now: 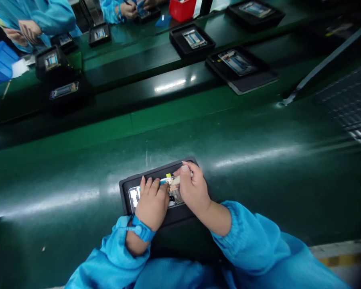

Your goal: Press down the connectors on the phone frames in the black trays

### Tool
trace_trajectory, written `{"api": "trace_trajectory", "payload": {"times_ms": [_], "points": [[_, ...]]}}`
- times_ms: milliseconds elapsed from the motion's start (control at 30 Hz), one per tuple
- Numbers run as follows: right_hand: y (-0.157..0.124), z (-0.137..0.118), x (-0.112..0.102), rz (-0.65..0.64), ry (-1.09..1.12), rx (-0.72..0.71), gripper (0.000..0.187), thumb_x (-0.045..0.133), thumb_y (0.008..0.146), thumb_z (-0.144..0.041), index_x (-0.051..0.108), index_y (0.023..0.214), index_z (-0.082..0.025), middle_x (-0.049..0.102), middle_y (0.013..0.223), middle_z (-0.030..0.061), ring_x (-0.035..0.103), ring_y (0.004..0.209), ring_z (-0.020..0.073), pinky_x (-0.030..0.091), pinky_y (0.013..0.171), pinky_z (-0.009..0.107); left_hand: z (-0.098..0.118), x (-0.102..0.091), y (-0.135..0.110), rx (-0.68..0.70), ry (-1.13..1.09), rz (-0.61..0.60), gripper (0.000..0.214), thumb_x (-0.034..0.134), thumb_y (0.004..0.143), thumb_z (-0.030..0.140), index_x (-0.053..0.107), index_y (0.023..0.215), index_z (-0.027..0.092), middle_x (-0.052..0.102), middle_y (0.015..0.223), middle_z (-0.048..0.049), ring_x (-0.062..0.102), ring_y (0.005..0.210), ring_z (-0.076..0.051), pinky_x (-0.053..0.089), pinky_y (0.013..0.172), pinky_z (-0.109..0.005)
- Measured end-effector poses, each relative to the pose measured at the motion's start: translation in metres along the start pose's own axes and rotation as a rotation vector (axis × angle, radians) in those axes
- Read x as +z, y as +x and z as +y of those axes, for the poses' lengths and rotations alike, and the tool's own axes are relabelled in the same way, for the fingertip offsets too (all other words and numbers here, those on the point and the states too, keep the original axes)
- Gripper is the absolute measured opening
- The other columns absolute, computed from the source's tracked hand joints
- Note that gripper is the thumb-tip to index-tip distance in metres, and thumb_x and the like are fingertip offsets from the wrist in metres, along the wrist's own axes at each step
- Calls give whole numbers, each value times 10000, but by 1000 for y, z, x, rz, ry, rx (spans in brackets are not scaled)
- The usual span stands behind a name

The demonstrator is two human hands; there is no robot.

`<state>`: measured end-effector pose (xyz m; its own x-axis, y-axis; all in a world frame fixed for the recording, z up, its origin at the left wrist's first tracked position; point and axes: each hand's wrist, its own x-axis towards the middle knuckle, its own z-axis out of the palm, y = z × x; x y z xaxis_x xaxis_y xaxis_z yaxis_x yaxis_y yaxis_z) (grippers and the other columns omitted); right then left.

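A black tray [128, 182] lies on the green bench in front of me, with an opened phone frame [134, 196] set inside it. Across the left and middle of the phone rests my left hand [153, 200], palm down, fingers stretched out over its parts. My right hand [195, 188] pinches a pale pen-like stick [176, 180], whose tip points down at the phone's inner parts near my left fingertips. A small yellow tab [168, 175] shows at the phone's upper edge. My left hand hides much of the phone.
Beyond the bench, a belt carries several black trays [209, 48] with phone frames. Co-workers' hands [30, 31] are busy across it. A blue bin [0, 62] and a red bin [182, 9] stand there. A metal bar [327, 60] slants at right.
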<state>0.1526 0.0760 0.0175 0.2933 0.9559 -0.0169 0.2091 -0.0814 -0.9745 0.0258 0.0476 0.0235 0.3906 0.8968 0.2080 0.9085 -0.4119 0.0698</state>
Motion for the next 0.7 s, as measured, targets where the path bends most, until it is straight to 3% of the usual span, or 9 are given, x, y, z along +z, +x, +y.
{"api": "trace_trajectory", "payload": {"times_ms": [267, 567, 700], "points": [[-3, 3, 1, -31, -11, -112, 244, 404, 834, -382, 492, 975, -204, 642, 779, 46, 617, 645, 159, 515, 600, 317, 0, 1, 0, 0, 17, -17, 224, 449, 812, 211, 636, 921, 151, 619, 942, -104, 543, 930, -266, 356, 929, -498], [-3, -4, -2, -56, -170, -297, 228, 386, 837, -330, 529, 955, -198, 653, 825, 69, 622, 773, 183, 511, 687, 334, 1, 1, 0, -20, 28, -52, 227, 468, 792, 196, 623, 955, 168, 608, 976, -98, 528, 966, -268, 341, 944, -501], [-2, -15, 0, -222, -299, -466, 258, 353, 845, -296, 589, 885, -198, 655, 790, 75, 616, 742, 199, 501, 689, 346, -1, 2, -2, -6, 9, -56, 246, 462, 780, 176, 610, 975, 153, 609, 961, -103, 522, 973, -276, 339, 940, -514]]}}
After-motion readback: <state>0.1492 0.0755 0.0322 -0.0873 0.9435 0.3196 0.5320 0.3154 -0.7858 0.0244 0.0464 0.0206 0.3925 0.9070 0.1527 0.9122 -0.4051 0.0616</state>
